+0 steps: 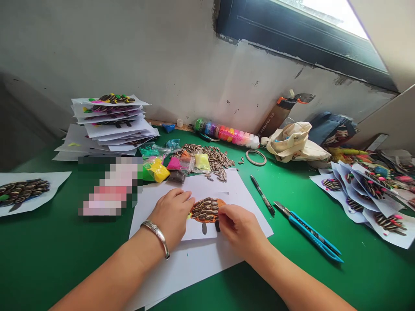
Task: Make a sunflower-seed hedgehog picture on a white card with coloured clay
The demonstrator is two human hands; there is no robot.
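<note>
My left hand point(171, 216) rests on a sheet of white paper point(194, 268), its fingertips just left of a sunflower-seed picture point(205, 210). Striped seeds lie in overlapping rows on orange clay there. My right hand point(241, 229) touches the picture's right edge, and its fingers hide that side. I cannot tell whether it pinches anything. A silver bangle point(157, 235) circles my left wrist. Both forearms reach in from the bottom of the view.
A heap of loose seeds point(210, 157) and coloured clay packets point(158, 170) lie beyond the paper on a green table point(48, 268). Stacked seed pictures point(110, 125) stand back left, more lie right point(366, 201). A pen point(262, 194) and blue utility knife point(308, 231) lie right of my hand.
</note>
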